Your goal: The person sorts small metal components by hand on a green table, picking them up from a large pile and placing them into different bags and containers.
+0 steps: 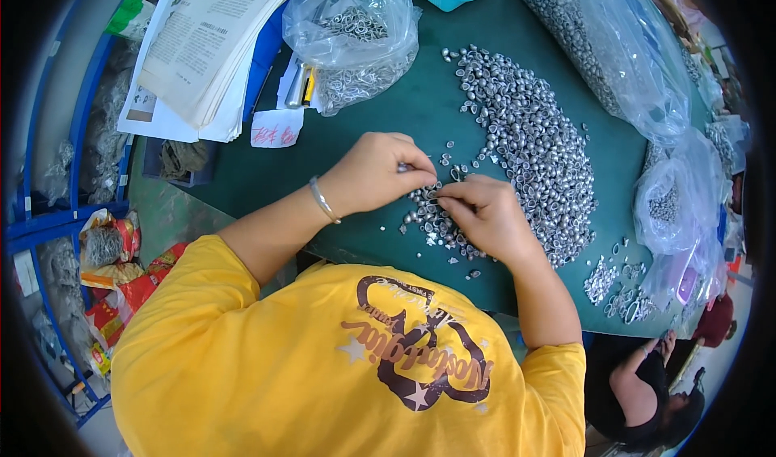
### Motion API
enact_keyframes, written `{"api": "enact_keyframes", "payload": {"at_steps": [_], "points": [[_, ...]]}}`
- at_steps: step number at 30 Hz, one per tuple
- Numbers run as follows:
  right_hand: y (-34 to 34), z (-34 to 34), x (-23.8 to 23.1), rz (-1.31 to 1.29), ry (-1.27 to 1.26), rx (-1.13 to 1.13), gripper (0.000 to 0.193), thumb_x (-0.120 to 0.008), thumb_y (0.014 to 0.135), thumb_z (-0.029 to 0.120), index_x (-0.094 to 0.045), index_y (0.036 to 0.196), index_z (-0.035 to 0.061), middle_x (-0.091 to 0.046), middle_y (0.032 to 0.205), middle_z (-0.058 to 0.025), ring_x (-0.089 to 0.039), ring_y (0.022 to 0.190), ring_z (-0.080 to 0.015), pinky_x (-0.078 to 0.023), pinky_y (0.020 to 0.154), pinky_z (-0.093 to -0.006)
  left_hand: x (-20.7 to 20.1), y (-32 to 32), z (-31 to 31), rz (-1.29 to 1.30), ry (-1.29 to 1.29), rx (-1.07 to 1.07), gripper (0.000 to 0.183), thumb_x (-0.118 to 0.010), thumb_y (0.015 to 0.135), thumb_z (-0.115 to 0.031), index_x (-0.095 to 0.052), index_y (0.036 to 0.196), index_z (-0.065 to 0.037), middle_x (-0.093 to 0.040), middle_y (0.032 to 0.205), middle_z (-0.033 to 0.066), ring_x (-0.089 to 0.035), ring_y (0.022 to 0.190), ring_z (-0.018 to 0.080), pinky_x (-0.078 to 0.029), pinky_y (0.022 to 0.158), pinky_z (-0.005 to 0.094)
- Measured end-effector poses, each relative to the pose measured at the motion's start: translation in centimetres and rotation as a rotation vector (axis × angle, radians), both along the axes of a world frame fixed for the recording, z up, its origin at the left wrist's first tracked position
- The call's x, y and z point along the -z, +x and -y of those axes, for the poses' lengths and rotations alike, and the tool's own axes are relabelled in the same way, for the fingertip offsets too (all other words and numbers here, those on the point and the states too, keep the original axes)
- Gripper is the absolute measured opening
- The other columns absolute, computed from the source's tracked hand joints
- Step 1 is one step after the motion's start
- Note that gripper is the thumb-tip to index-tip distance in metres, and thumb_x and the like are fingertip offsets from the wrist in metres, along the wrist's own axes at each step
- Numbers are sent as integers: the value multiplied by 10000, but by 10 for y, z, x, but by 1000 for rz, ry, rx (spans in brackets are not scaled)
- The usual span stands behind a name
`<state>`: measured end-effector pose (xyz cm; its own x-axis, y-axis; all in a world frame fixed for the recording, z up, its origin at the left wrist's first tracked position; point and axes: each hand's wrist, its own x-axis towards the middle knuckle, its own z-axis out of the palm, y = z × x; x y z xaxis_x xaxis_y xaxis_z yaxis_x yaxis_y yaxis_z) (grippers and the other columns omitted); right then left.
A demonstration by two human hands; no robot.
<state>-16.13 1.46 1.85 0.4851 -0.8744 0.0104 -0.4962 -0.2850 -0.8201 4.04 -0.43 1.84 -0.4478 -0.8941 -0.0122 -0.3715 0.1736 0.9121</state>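
Above hollow, rounded silvery metal pieces (432,219), 2 hands (378,172) (490,214) pinch narrowly, their hold unclear.

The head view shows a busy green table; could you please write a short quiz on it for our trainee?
1. True or false: the right hand is nearer to the large pile of small metal pieces than the left hand is.
2. Fill in the blank: the silver bracelet is worn just behind the ____ hand.
3. What colour is the tray at the top of the picture?
A) red
B) light blue
C) yellow

Key: 1. True; 2. left; 3. B
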Motion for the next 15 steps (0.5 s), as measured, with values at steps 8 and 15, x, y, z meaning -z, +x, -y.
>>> {"api": "enact_keyframes", "payload": {"at_steps": [8, 15], "points": [[13, -7, -2, -253, -349, -31, 59, -620, 732, 108, -614, 719, 52, -537, 635, -86, -568, 560, -257, -458, 485, -345, 10, -12, -3, 285, -273, 85, 86, -650, 705, -90, -632, 766, -33, -560, 713, 87, -554, 654, 251, -452, 613, 332], [-27, 6, 2, 958, 851, 158, 106, -558, 737, -7, -562, 839, -36, -568, 665, -68, -424, 460, -90, -303, 378, -208, -4, 10, 5, -821, 964, -92, 118, -600, 768, -79, -578, 864, -16, -567, 710, 51, -498, 580, 77, -328, 419, 152]]}}
